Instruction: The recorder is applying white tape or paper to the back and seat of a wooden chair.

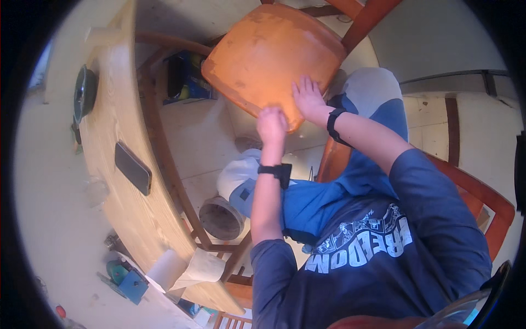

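Beneath the camera, a dark printed T-shirt (372,285) gives way to blue-and-white trousers (312,205), whose knees are spread to either side of an orange chair seat's (268,60) near corner, seemingly to bring it within reach. Black bands (335,126) circle both wrists. The left hand (272,124), blurred by motion, is curled at that corner; whether it grips anything cannot be told. The right hand (308,98) lies palm down and open, fingers extended on the seat near its right-hand edge, probably to steady it. The seat extends ahead of the person, its surface mottled with darker patches. To the left, a wooden table (118,101) carries a dark phone (133,168) and a paper roll (164,270), both presumably kept handy yet clear of the arms. Lower down, beside the left leg, stands a grey bucket-like vessel (221,218).
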`<state>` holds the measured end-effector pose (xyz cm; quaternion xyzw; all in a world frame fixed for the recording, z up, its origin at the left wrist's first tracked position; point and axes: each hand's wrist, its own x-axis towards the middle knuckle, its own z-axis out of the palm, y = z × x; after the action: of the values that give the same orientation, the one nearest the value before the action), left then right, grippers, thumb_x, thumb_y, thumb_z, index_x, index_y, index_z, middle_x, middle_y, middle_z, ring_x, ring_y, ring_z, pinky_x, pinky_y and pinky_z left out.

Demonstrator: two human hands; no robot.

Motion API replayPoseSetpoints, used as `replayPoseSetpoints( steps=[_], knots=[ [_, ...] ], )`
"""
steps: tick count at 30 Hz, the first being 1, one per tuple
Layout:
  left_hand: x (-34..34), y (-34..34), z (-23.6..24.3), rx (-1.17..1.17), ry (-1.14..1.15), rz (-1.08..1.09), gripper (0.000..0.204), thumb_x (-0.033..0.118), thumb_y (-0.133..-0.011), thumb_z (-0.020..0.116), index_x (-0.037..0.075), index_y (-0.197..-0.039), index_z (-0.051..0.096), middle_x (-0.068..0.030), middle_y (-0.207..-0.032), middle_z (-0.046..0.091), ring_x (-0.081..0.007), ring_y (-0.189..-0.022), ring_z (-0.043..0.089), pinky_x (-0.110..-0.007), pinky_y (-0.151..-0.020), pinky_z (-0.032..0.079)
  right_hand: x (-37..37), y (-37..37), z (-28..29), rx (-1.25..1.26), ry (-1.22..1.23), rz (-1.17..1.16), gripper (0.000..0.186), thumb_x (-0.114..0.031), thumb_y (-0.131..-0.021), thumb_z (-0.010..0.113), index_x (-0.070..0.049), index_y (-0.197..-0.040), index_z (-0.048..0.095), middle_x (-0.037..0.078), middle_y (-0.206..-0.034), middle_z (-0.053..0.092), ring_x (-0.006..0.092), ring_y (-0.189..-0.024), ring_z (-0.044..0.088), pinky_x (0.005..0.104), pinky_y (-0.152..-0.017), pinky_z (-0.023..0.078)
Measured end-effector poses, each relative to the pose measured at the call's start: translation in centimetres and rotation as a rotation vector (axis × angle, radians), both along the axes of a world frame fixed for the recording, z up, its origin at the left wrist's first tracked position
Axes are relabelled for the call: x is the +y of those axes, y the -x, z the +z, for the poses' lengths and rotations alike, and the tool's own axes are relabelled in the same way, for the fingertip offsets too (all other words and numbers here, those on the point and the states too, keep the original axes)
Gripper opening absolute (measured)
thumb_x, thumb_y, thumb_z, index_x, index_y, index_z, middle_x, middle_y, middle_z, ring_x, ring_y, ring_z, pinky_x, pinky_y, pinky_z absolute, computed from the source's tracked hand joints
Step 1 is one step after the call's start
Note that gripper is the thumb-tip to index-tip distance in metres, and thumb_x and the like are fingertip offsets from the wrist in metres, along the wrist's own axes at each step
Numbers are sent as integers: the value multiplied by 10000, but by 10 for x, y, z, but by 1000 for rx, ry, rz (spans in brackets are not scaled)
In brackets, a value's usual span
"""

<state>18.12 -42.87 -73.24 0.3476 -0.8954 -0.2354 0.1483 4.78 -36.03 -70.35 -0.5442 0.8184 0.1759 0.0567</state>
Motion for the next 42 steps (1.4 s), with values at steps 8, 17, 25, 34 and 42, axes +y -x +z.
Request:
replayPoseSetpoints(
  steps=[8,17,25,34,42],
  knots=[
    [-66,-17,-7,-42,79,141,111,128,-715,572,107,-750,675,-117,-778,624,-301,-759,592,-406,-696,485,-7,-5,-12,24,-45,-49,525,-138,-850,439,13,-1342,334,319,-1356,289,468,-1261,264,541,-970,291],
    [-26,3,-3,-108,91,103,103,126,-712,569,88,-735,662,-121,-773,621,-292,-767,591,-400,-690,483,-30,-7,-17,71,-92,-206,440,-132,-853,439,74,-1242,446,279,-1323,381,464,-1223,335,511,-887,393],
    [-10,-3,5,-73,140,-93,72,131,-697,564,112,-712,632,-90,-742,586,-274,-765,568,-397,-680,471,-24,3,-18,69,-26,-112,423,-135,-840,460,77,-1205,484,273,-1308,408,461,-1193,384,433,-866,441],
    [-102,10,-12,-189,64,280,132,147,-729,560,98,-776,673,-101,-824,626,-284,-827,588,-402,-725,482,-24,5,-12,113,-32,-122,406,-124,-839,464,62,-1197,502,257,-1291,434,461,-1191,374,405,-816,453],
    [34,28,12,-246,136,-208,86,129,-704,572,61,-717,622,-113,-729,584,-287,-702,584,-388,-641,494,-21,10,-12,68,-64,-141,396,-143,-839,475,44,-1185,515,243,-1283,450,438,-1197,390,389,-857,447]
  ],
)
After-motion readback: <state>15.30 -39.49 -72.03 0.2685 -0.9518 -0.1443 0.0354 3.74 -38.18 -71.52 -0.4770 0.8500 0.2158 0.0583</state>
